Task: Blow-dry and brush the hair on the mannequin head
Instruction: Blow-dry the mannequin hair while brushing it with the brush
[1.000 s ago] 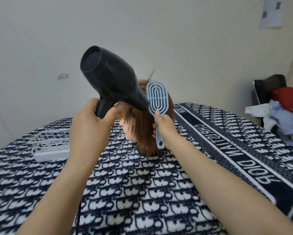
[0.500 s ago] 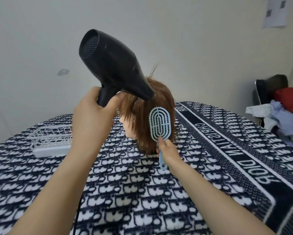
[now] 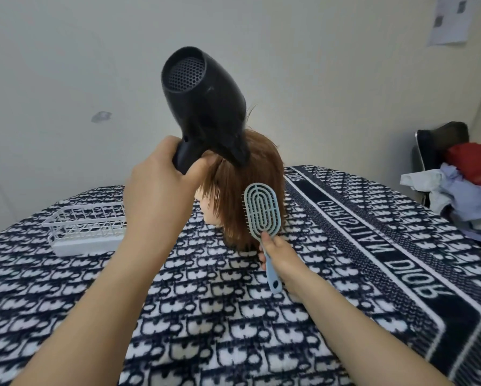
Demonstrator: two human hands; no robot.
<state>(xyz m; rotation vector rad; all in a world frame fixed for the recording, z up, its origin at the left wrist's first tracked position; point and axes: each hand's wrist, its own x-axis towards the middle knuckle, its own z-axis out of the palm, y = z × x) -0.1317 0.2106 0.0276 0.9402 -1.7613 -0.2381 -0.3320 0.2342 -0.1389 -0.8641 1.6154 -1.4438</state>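
Observation:
A mannequin head point(image 3: 233, 207) with straight brown hair stands on the patterned blanket, its face turned left. My left hand point(image 3: 157, 185) grips the handle of a black hair dryer point(image 3: 206, 104), whose nozzle points down onto the crown of the hair. My right hand point(image 3: 277, 253) holds the handle of a light blue vented brush point(image 3: 263, 210). The brush head lies against the lower right side of the hair, bristles toward it.
A white wire basket point(image 3: 85, 227) sits on the blanket to the left of the mannequin. The dark blue and white blanket point(image 3: 261, 316) covers the whole surface. A chair with piled clothes point(image 3: 462, 185) stands at the right edge. A wall rises behind.
The brush has travelled from the top of the hair down to its lower ends. The dryer has risen and turned so that its rear grille faces me more.

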